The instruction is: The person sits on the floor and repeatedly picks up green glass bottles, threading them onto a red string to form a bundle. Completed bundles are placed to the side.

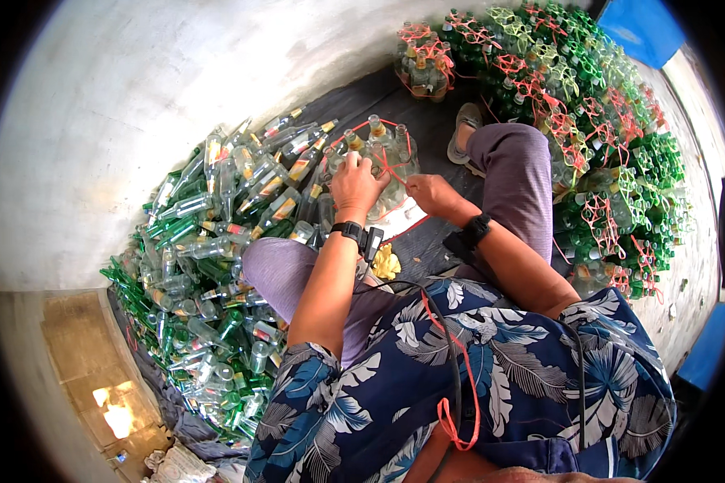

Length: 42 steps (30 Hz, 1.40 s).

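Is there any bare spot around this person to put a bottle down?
Bare dark mat lies between the bottle cluster under both hands and the tied bundles. The pale floor beyond the loose bottle heap is open. Left of the knee it is crowded.
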Each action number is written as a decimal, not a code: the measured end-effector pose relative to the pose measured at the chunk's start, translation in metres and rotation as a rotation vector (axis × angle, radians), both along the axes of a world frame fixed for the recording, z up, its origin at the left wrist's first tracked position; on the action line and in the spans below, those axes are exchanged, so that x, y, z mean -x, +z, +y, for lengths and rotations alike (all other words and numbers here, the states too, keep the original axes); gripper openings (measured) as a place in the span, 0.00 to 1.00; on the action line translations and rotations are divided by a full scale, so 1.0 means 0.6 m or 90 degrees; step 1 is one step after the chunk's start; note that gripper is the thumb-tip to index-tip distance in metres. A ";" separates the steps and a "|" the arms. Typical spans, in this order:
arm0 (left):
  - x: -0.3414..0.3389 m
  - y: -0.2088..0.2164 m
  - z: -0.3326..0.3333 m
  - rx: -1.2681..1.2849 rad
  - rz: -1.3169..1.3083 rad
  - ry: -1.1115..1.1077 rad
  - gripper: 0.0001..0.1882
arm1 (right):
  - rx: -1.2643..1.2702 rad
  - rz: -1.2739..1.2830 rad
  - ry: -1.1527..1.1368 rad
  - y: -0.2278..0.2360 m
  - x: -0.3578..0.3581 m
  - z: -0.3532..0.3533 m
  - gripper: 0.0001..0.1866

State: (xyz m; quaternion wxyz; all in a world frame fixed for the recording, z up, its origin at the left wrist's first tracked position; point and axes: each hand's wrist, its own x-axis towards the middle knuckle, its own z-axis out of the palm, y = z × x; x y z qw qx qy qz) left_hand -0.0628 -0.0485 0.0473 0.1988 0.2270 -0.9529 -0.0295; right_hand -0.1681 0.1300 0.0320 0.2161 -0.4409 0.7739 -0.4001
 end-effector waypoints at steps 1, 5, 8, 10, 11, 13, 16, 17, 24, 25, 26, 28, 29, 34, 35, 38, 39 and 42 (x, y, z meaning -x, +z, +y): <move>0.000 0.003 0.002 -0.009 -0.006 0.005 0.23 | -0.003 -0.007 -0.003 -0.002 0.001 0.000 0.13; -0.013 0.018 -0.002 -0.087 0.005 -0.025 0.22 | 0.009 -0.022 -0.028 -0.012 0.009 -0.002 0.13; -0.022 0.032 -0.005 -0.148 0.055 -0.095 0.25 | 0.022 0.192 0.101 -0.037 0.054 0.007 0.12; -0.046 0.031 -0.008 -0.117 0.123 -0.125 0.22 | -0.001 0.056 0.064 -0.007 0.047 0.002 0.12; -0.052 0.045 -0.003 -0.107 0.130 -0.111 0.18 | -0.052 0.026 0.052 0.002 0.049 0.002 0.12; -0.069 0.070 0.019 -0.083 0.136 -0.110 0.10 | -0.080 0.137 0.122 0.016 0.049 0.003 0.12; -0.117 0.024 0.074 -0.267 -0.025 -0.157 0.16 | -0.131 -0.023 0.028 0.041 0.040 -0.007 0.12; -0.130 -0.013 0.088 -0.398 -0.111 -0.170 0.18 | -0.122 0.028 0.073 0.052 0.045 -0.004 0.12; -0.187 -0.093 -0.035 -0.276 -0.569 -0.057 0.16 | -0.135 -0.069 0.029 0.040 0.060 -0.003 0.14; -0.225 -0.124 -0.093 -0.303 -0.522 0.060 0.16 | -0.137 -0.078 0.054 0.048 0.046 -0.012 0.14; -0.208 -0.077 -0.117 -0.285 -0.470 0.111 0.15 | -0.127 -0.088 0.048 0.041 0.049 -0.007 0.14; -0.189 0.018 -0.124 -0.281 -0.323 0.219 0.13 | -0.104 -0.104 0.053 0.045 0.045 -0.007 0.14; -0.193 0.039 -0.123 -0.278 -0.217 0.227 0.12 | -0.109 -0.104 0.053 0.051 0.043 -0.009 0.14; -0.170 0.126 -0.094 -0.262 0.099 0.234 0.12 | -0.145 -0.183 0.027 0.074 0.035 -0.014 0.13; -0.164 0.140 -0.092 -0.328 0.155 0.235 0.12 | -0.128 -0.135 0.039 0.067 0.036 -0.012 0.13; -0.149 0.210 -0.074 -0.548 0.320 0.200 0.15 | -0.102 -0.073 0.028 0.047 0.041 -0.004 0.13; -0.147 0.221 -0.074 -0.728 0.464 0.120 0.19 | -0.091 -0.043 0.044 0.038 0.047 -0.002 0.13; -0.148 0.232 -0.058 -0.917 0.556 -0.151 0.17 | -0.064 0.060 0.107 0.009 0.063 0.000 0.12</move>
